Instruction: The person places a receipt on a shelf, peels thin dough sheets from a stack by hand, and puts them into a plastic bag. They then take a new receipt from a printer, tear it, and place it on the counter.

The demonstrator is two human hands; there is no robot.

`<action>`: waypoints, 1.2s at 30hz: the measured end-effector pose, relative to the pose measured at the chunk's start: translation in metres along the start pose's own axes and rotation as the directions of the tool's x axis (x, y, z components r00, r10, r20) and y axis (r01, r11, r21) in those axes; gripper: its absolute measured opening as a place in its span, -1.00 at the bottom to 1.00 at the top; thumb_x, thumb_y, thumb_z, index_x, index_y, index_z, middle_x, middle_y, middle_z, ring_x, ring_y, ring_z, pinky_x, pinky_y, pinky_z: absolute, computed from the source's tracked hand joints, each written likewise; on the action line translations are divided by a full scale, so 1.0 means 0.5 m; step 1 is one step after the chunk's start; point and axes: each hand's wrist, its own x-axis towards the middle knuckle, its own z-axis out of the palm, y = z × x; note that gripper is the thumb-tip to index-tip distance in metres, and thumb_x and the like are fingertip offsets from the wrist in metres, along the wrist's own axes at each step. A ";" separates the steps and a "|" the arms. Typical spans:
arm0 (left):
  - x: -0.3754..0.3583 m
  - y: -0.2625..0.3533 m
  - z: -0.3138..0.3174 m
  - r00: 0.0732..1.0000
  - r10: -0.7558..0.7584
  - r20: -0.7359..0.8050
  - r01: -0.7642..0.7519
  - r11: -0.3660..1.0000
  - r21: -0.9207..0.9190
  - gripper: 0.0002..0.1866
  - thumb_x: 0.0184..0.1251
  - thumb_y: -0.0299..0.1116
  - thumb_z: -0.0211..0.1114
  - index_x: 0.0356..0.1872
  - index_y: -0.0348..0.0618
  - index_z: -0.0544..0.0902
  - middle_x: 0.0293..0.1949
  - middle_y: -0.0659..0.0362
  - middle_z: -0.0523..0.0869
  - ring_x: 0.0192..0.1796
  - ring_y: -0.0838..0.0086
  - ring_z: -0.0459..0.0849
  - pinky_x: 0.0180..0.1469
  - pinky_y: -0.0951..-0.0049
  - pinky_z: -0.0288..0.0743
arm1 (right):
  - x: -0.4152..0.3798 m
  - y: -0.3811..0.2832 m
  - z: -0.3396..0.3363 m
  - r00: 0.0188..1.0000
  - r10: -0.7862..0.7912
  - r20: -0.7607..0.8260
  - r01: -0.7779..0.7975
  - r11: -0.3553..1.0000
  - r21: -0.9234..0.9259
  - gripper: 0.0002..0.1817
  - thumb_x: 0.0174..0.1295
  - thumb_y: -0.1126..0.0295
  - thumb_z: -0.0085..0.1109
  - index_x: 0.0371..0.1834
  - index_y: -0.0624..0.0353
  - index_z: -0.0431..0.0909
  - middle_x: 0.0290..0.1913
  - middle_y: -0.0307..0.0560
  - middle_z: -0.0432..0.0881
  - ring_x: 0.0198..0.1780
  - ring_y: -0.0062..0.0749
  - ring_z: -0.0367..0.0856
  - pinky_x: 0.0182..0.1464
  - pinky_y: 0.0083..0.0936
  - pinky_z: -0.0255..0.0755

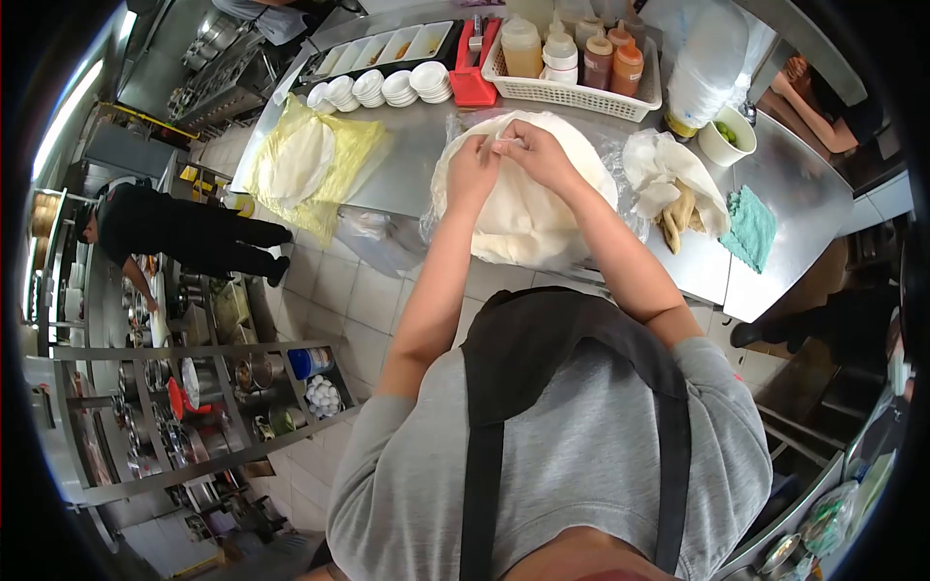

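Observation:
A pile of large, thin, pale flatbreads [528,218] lies on clear plastic at the counter's front edge, hanging slightly over it. My left hand [472,169] is closed over the upper part of the pile, thumb and fingers pinched on a sheet's edge. Right beside it, my right hand [533,155] pinches the same edge; the fingertips of both hands nearly meet. To the left, more pale rounds [298,160] rest on a yellow plastic bag [354,155]. On the right, crumpled flatbread pieces [664,165] lie near a brownish folded item [678,215].
Behind the pile stand a white basket [572,99] of sauce bottles, a red tool [475,73] and stacked small white dishes [397,87]. A green cloth [748,229] and a tub of limes [727,137] sit at right. A person in black [184,228] works at left; another person's arm [819,116] shows top right.

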 end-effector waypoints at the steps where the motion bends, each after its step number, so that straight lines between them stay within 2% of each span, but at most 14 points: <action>1: 0.001 0.002 -0.003 1.000 -0.005 -0.007 0.005 1.000 -0.003 -0.65 0.25 -0.14 0.13 -0.20 -0.24 0.59 -0.33 -0.09 0.65 -0.27 0.10 0.64 -0.20 0.31 0.45 | 0.001 -0.001 -0.006 1.000 -0.001 0.008 0.001 1.000 -0.004 -0.75 0.10 0.27 0.23 -0.41 0.25 0.47 -0.48 -0.09 0.55 -0.39 -0.47 0.51 -0.32 -0.45 0.36; 3: 0.012 0.013 -0.009 0.995 -0.096 -0.015 0.095 0.995 -0.023 -0.70 0.27 -0.22 0.12 -0.38 -0.32 0.55 -0.48 -0.14 0.58 -0.44 0.10 0.55 -0.31 0.30 0.40 | 0.003 0.003 -0.038 0.984 -0.012 -0.176 0.009 1.000 -0.018 -0.73 0.11 0.26 0.22 -0.40 0.27 0.46 -0.49 -0.08 0.54 -0.43 -0.47 0.45 -0.32 -0.49 0.35; 4: 0.013 0.015 -0.017 0.995 -0.097 -0.014 0.097 0.995 -0.026 -0.70 0.27 -0.22 0.12 -0.38 -0.32 0.55 -0.48 -0.14 0.58 -0.44 0.10 0.55 -0.31 0.30 0.40 | 0.005 0.013 -0.060 0.942 -0.075 -0.326 0.009 0.980 -0.200 -0.72 0.11 0.26 0.22 -0.39 0.29 0.46 -0.50 -0.08 0.53 -0.47 -0.49 0.40 -0.34 -0.53 0.35; 7: 0.007 0.001 -0.042 0.984 -0.169 -0.052 0.165 0.984 -0.060 -0.68 0.32 -0.23 0.07 -0.47 -0.33 0.52 -0.59 -0.13 0.50 -0.54 0.15 0.45 -0.39 0.31 0.34 | -0.005 0.030 -0.123 0.940 0.090 -0.330 -0.160 0.968 -0.191 -0.70 0.12 0.25 0.22 -0.34 0.31 0.47 -0.50 -0.04 0.54 -0.46 -0.48 0.43 -0.32 -0.54 0.36; 13: -0.004 -0.077 -0.029 0.950 -0.290 -0.118 0.265 0.945 -0.191 -0.65 0.33 -0.20 0.05 -0.47 -0.33 0.54 -0.61 -0.04 0.52 -0.55 0.25 0.46 -0.38 0.34 0.35 | -0.019 0.043 -0.176 0.879 0.166 -0.447 -0.233 0.967 -0.100 -0.65 0.11 0.21 0.23 -0.31 0.32 0.46 -0.53 -0.03 0.52 -0.49 -0.46 0.39 -0.35 -0.51 0.33; 17: -0.027 -0.108 -0.030 0.938 -0.307 -0.158 0.282 0.945 -0.163 -0.64 0.33 -0.19 0.05 -0.43 -0.33 0.57 -0.56 -0.02 0.58 -0.52 0.27 0.50 -0.35 0.33 0.37 | -0.008 0.070 -0.161 0.868 0.021 -0.496 -0.124 0.977 -0.174 -0.66 0.11 0.21 0.23 -0.34 0.33 0.45 -0.55 -0.04 0.51 -0.51 -0.43 0.36 -0.37 -0.48 0.32; 22: -0.032 -0.145 -0.049 0.916 -0.364 -0.168 0.340 0.928 -0.155 -0.63 0.33 -0.18 0.06 -0.42 -0.34 0.59 -0.53 -0.05 0.61 -0.49 0.26 0.53 -0.34 0.33 0.37 | -0.005 0.058 -0.168 0.885 0.156 -0.438 -0.263 0.945 -0.196 -0.65 0.09 0.21 0.23 -0.33 0.34 0.45 -0.49 0.05 0.56 -0.43 -0.20 0.50 -0.28 -0.42 0.37; 26: -0.035 -0.137 -0.048 0.951 -0.285 -0.123 0.300 0.945 0.129 -0.69 0.28 -0.22 0.10 -0.25 -0.33 0.55 -0.43 -0.05 0.62 -0.39 0.17 0.56 -0.23 0.30 0.42 | -0.001 0.073 -0.169 0.915 0.034 -0.401 -0.215 0.884 -0.415 -0.64 0.09 0.18 0.21 -0.31 0.32 0.49 -0.41 0.14 0.60 -0.29 -0.03 0.57 -0.19 -0.35 0.40; 28: -0.033 -0.117 -0.042 0.963 -0.241 -0.118 0.265 0.924 0.276 -0.69 0.24 -0.25 0.14 -0.20 -0.35 0.52 -0.35 -0.06 0.62 -0.30 0.15 0.57 -0.15 0.31 0.42 | 0.015 0.067 -0.169 0.927 0.343 -0.152 -0.334 0.571 -0.750 -0.62 0.10 0.13 0.17 -0.26 0.27 0.53 -0.29 0.19 0.60 -0.17 0.04 0.56 -0.11 -0.25 0.40; 29: -0.025 -0.099 -0.036 0.988 0.008 -0.153 0.054 0.916 0.397 -0.69 0.20 -0.32 0.15 -0.13 -0.34 0.49 -0.25 -0.09 0.59 -0.19 0.09 0.54 -0.10 0.27 0.41 | 0.026 0.067 -0.157 0.927 0.345 -0.147 -0.332 0.572 -0.750 -0.62 0.10 0.13 0.17 -0.26 0.27 0.53 -0.29 0.19 0.60 -0.17 0.04 0.56 -0.11 -0.25 0.40; 30: -0.019 -0.085 -0.026 0.954 0.257 -0.152 -0.146 0.844 0.515 -0.66 0.15 -0.39 0.17 -0.07 -0.33 0.45 -0.14 -0.12 0.55 -0.08 0.02 0.51 -0.05 0.22 0.39 | 0.044 0.062 -0.135 0.972 0.191 -0.134 -0.223 0.592 -0.774 -0.60 0.10 0.09 0.14 -0.26 0.27 0.55 -0.25 0.19 0.60 -0.13 0.03 0.54 -0.07 -0.23 0.39; 31: -0.012 -0.089 -0.006 0.955 0.256 -0.152 -0.144 0.844 0.516 -0.66 0.15 -0.39 0.17 -0.07 -0.33 0.45 -0.14 -0.12 0.55 -0.08 0.02 0.51 -0.05 0.22 0.39 | 0.068 0.060 -0.113 0.993 0.029 -0.117 -0.111 0.594 -0.797 -0.57 0.11 0.05 0.12 -0.26 0.26 0.57 -0.20 0.19 0.59 -0.09 0.02 0.53 -0.04 -0.20 0.38; 33: -0.016 -0.097 0.034 0.984 0.171 0.053 -0.178 0.958 0.223 -0.61 0.10 -0.48 0.16 0.00 -0.33 0.40 -0.03 -0.13 0.46 0.05 0.02 0.42 0.02 0.20 0.35 | 0.121 0.069 -0.064 0.996 0.002 0.090 0.052 0.801 -0.596 -0.56 0.12 0.03 0.09 -0.28 0.24 0.60 -0.18 0.16 0.59 -0.06 0.01 0.52 -0.01 -0.20 0.36; 36: -0.031 -0.084 0.055 0.997 0.079 0.006 -0.078 0.984 0.161 -0.60 0.12 -0.49 0.13 0.03 -0.32 0.40 -0.04 -0.12 0.47 0.03 0.02 0.43 0.07 0.18 0.33 | 0.156 0.086 -0.004 0.972 0.064 0.224 0.107 0.731 -0.674 -0.57 0.13 0.01 0.07 -0.30 0.20 0.62 -0.21 0.17 0.60 -0.09 0.02 0.52 0.01 -0.21 0.34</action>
